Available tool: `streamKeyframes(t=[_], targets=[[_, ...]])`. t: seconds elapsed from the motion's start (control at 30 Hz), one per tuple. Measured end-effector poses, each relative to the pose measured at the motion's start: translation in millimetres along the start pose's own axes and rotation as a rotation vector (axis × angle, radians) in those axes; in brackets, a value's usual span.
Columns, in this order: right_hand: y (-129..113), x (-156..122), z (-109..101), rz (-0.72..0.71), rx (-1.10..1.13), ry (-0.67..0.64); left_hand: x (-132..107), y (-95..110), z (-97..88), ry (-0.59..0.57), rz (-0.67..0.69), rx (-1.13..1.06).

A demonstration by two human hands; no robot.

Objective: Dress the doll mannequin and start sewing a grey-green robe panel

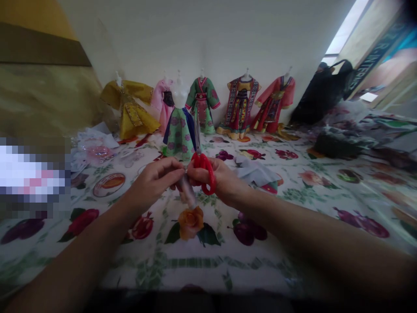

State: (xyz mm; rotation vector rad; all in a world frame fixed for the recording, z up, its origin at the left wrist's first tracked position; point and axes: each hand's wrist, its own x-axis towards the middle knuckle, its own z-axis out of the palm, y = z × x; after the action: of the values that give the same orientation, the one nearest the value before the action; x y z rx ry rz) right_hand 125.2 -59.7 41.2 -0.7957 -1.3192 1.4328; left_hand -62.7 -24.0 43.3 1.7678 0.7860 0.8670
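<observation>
The left hand [153, 182] grips a translucent grey strip [187, 191] tightly, right beside the red-handled scissors [203, 171] clamped in the right hand [218, 178], blades upright; that close, firm pinch steadies the strip above the fruit-print tablecloth [286, 256].

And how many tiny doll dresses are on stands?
6: along the wall stand a yellow dress, pink dress, green robe, red-and-yellow patterned robe and coral-red robe; a floral green-and-blue dress stands in front. More may be hidden.
</observation>
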Motion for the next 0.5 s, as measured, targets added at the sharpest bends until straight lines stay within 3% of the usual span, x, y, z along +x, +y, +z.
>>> streamKeyframes(t=[0.5], targets=[[-6.4,-1.7,1.2,0.013,-0.190,-0.031,0.9,2.5,0.2,-0.053,-0.071,-0.062]])
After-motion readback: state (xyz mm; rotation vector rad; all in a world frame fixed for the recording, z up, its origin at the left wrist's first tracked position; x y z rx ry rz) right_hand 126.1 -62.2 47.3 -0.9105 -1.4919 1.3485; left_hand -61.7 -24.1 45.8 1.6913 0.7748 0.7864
